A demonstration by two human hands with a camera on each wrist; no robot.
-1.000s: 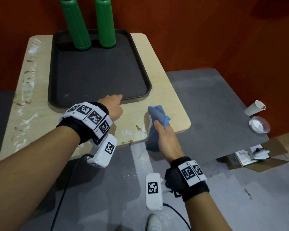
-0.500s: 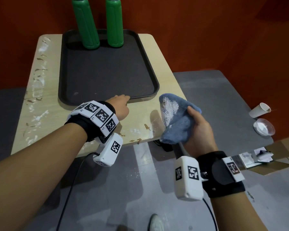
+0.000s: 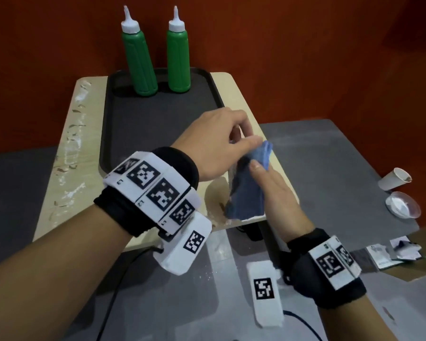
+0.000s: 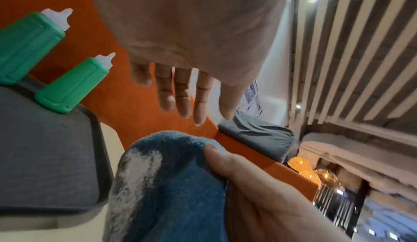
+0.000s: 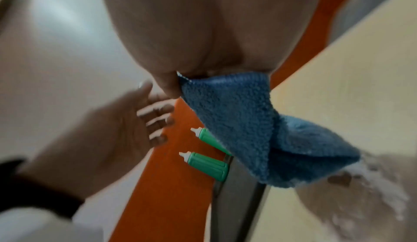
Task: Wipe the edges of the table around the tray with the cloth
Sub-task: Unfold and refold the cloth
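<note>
Here the right hand (image 3: 276,190) grips the blue cloth (image 3: 247,193) above the table (image 3: 84,148) edge; the left hand (image 3: 217,141) reaches toward it, fingers loosely extended.

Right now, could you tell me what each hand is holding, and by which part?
The right hand pinches the blue cloth near its upper edge; the left hand holds nothing, its fingers straight above it.
</note>
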